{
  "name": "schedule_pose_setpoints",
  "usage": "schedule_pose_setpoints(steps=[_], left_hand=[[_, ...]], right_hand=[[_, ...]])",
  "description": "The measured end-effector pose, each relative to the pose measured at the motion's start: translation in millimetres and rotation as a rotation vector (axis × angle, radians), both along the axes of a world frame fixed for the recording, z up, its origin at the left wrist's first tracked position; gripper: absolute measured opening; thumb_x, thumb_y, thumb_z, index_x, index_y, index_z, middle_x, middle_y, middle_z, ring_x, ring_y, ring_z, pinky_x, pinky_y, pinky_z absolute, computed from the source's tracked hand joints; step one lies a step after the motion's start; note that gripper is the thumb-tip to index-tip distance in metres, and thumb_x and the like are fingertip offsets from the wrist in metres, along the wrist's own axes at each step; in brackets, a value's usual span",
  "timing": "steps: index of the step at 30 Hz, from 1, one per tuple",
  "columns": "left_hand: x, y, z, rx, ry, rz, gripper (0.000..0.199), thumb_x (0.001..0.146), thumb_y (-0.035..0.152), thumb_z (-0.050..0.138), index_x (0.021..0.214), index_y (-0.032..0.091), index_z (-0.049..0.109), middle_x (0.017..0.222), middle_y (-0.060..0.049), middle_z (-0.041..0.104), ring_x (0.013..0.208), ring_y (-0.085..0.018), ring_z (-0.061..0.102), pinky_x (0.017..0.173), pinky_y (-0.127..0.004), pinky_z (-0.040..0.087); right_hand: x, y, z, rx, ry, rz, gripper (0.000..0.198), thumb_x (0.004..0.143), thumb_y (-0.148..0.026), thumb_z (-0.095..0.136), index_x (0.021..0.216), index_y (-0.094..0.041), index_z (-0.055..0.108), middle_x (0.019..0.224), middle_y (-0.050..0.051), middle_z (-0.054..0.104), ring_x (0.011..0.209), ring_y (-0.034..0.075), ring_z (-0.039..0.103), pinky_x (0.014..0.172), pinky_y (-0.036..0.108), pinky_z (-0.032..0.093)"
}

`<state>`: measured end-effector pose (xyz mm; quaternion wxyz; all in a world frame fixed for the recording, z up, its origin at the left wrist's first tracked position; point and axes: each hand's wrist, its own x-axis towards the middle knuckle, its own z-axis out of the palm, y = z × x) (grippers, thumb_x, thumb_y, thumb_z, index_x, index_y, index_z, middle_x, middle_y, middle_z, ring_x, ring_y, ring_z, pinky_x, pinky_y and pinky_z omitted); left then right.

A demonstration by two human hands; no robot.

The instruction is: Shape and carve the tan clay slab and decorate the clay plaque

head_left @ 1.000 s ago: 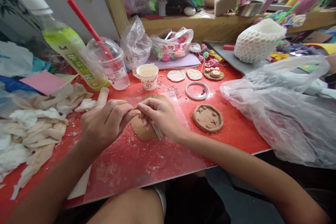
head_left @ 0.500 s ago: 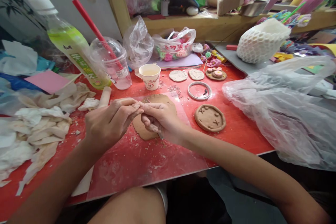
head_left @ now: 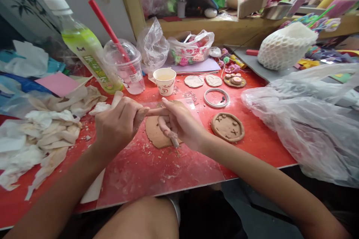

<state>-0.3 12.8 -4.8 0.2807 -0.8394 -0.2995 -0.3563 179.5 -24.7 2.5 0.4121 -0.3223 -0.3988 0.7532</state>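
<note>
Above the flattened brown clay sheet (head_left: 157, 132), my left hand (head_left: 119, 121) is closed, its fingers wrapped round the tip of my right index finger. My right hand (head_left: 179, 119) has that finger stretched toward the left and its thumb raised. Its other fingers curl around a slim stick-like tool (head_left: 175, 142), whose end pokes out below; its kind is unclear. The clay sheet, partly hidden by my hands, lies on a clear plastic sheet (head_left: 134, 179). To the right rests a round clay disc (head_left: 227, 127) with a raised rim and small marks.
A roll of tape (head_left: 216, 98) lies behind the disc. Farther back stand a paper cup (head_left: 164, 84), a lidded plastic cup (head_left: 131, 78) and a green drink bottle (head_left: 86, 52). Crumpled tissues (head_left: 50, 130) cover the left; a clear plastic bag (head_left: 303, 119) spreads at right.
My left fingers have gone from a pinch at my right fingertips to a wrap around the index finger. My right thumb has lifted, and the stick-like tool shows more plainly.
</note>
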Motion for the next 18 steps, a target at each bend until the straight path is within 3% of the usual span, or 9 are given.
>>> schedule_pose_setpoints(steps=[3,7,9,11,15,18], left_hand=[[1,0,0.6,-0.024,0.006,-0.013,0.015,0.085,0.028,0.057,0.076,0.019,0.049,0.07,0.0,0.062,0.061,-0.013,0.057,0.053,-0.023,0.041],[3,-2,0.7,-0.157,0.08,-0.066,0.008,0.088,0.024,0.052,0.095,0.02,0.053,0.088,-0.001,0.067,0.07,-0.013,0.061,0.074,-0.03,0.049],[4,-2,-0.7,-0.229,0.124,-0.051,0.01,0.091,0.022,0.046,0.097,0.02,0.054,0.089,-0.001,0.067,0.069,-0.013,0.061,0.085,-0.036,0.047],[4,0,-2.9,-0.303,0.155,-0.034,0.014,0.092,0.022,0.042,0.094,0.02,0.055,0.086,-0.001,0.066,0.068,-0.013,0.06,0.087,-0.038,0.047],[5,3,-6.4,-0.434,0.278,-0.034,0.022,0.093,0.027,0.039,0.085,0.018,0.058,0.076,-0.002,0.061,0.06,-0.013,0.055,0.064,-0.028,0.047],[5,4,-7.0,-0.453,0.373,-0.029,0.025,0.093,0.028,0.039,0.083,0.018,0.06,0.074,-0.001,0.058,0.054,-0.011,0.05,0.053,-0.023,0.041]], right_hand=[[4,6,-4,0.228,-0.345,-0.233,0.044,0.092,-0.04,0.032,0.09,-0.013,0.067,0.048,-0.005,0.042,0.043,0.006,0.034,0.043,0.021,0.025],[9,15,-8,0.503,-0.707,-0.373,0.02,0.085,-0.026,0.047,0.087,-0.016,0.065,0.072,0.0,0.059,0.066,0.01,0.049,0.064,0.025,0.034],[10,17,-9,0.524,-0.726,-0.384,0.015,0.083,-0.024,0.051,0.085,-0.017,0.063,0.083,0.002,0.063,0.078,0.013,0.052,0.072,0.027,0.034],[10,18,-11,0.522,-0.727,-0.376,0.014,0.083,-0.023,0.051,0.083,-0.017,0.063,0.084,0.003,0.064,0.08,0.014,0.053,0.075,0.028,0.034],[9,21,-17,0.452,-0.674,-0.359,0.015,0.082,-0.022,0.048,0.078,-0.018,0.061,0.073,0.0,0.059,0.068,0.011,0.05,0.064,0.026,0.035],[12,23,-20,0.364,-0.605,-0.347,0.018,0.084,-0.025,0.045,0.082,-0.017,0.06,0.058,-0.004,0.046,0.051,0.008,0.037,0.05,0.024,0.028]])
